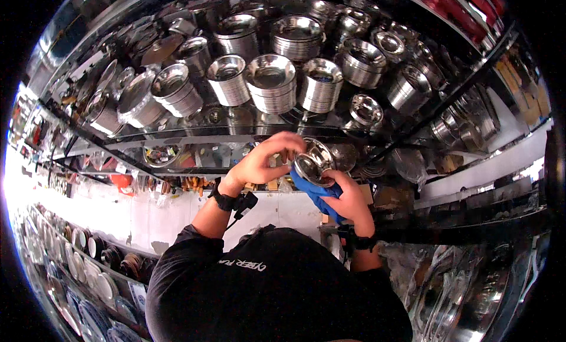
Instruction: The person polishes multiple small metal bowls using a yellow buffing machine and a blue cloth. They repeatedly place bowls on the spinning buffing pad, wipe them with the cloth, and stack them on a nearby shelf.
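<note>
A small shiny steel bowl [312, 163] is held up in front of a glass shelf [194, 137]. My left hand [265, 159] grips the bowl's upper left rim with the fingers curled over it. My right hand [349, 199] sits below and to the right of the bowl, holding a blue cloth [318, 195] pressed against its underside. Both wrists wear black straps. My black shirt fills the lower middle of the view.
Several stacks of steel bowls [272, 83] stand on the glass shelf just above my hands, with more stacks to the left [175, 90] and right [407, 86]. Rows of plates [88, 271] line the lower left. Large steel trays [471, 295] lean at the lower right.
</note>
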The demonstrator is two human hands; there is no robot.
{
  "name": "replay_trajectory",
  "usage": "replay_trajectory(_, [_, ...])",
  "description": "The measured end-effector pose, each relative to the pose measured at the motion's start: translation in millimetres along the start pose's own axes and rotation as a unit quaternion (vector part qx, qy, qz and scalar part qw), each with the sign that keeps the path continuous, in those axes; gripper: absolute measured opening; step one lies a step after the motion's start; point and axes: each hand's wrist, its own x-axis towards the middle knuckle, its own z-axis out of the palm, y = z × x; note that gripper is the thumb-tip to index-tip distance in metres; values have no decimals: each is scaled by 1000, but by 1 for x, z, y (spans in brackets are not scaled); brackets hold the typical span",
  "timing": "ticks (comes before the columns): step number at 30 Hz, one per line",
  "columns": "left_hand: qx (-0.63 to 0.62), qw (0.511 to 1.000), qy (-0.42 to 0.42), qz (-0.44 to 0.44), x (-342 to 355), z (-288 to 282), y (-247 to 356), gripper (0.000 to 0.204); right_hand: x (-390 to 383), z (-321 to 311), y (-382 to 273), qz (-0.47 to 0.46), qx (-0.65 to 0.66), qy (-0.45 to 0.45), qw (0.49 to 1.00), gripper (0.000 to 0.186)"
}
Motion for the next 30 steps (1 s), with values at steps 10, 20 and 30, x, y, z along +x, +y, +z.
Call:
replay_trajectory(10, [-305,929,170,-122,-82,-10,-26,73,38,73,-65,-41,-108,-58,992,63])
replay_trajectory(20, [-263,906,315,-103,-140,-62,-18,64,31,96,-73,94,214,113,966,49])
replay_trajectory(30, [-66,974,209,-60,-138,-58,1,57,83,165,-90,31,244,-81,966,47])
